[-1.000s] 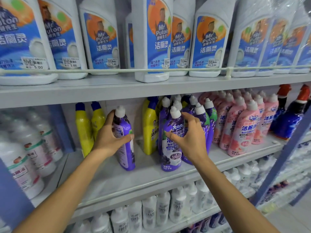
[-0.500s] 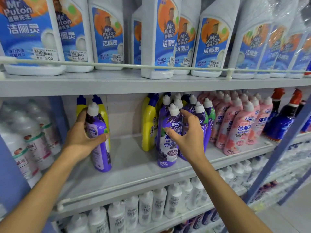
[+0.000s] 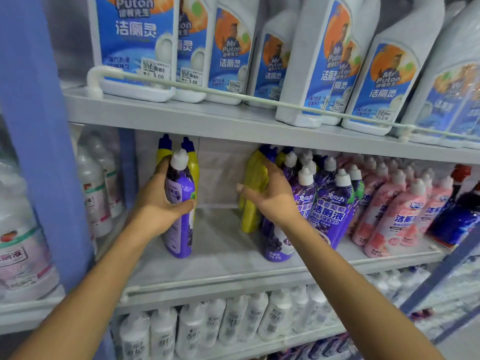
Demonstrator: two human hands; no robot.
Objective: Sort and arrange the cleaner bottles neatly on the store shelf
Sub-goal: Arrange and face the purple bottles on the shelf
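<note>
- A blue post (image 3: 46, 152) runs up the view's 9 o'clock side; blurred white bottles (image 3: 96, 183) stand in the bay behind it.
- The left grip (image 3: 153, 203) grasps the purple bottle (image 3: 181, 229): the thumb lies across its front and the fingers wrap round behind its neck.
- The purple bottle has a white cap and stands nearly upright at the left end of the middle shelf (image 3: 223, 258), its base on the board.
- Two yellow bottles with blue caps, the yellow pair (image 3: 194, 172), stand just behind it at its 12 o'clock.
- A bare stretch of shelf lies between the two hands.
- The right grip (image 3: 270, 201) grasps the yellow bottle (image 3: 255, 178), thumb pointing to 9 o'clock and fingers curled round its far side.
- The yellow bottle stands at the left edge of the packed rows.
- At its 3 o'clock a purple group (image 3: 330, 209) is crowded together, some leaning.
- Next come pink bottles (image 3: 397, 219), then dark blue bottles (image 3: 457, 219) with red caps.
- At 12 o'clock, big white jugs (image 3: 324, 74) fill the top shelf behind a rail (image 3: 233, 93).
- At 6 o'clock, a lower shelf holds a row of small white bottles (image 3: 233, 320).
</note>
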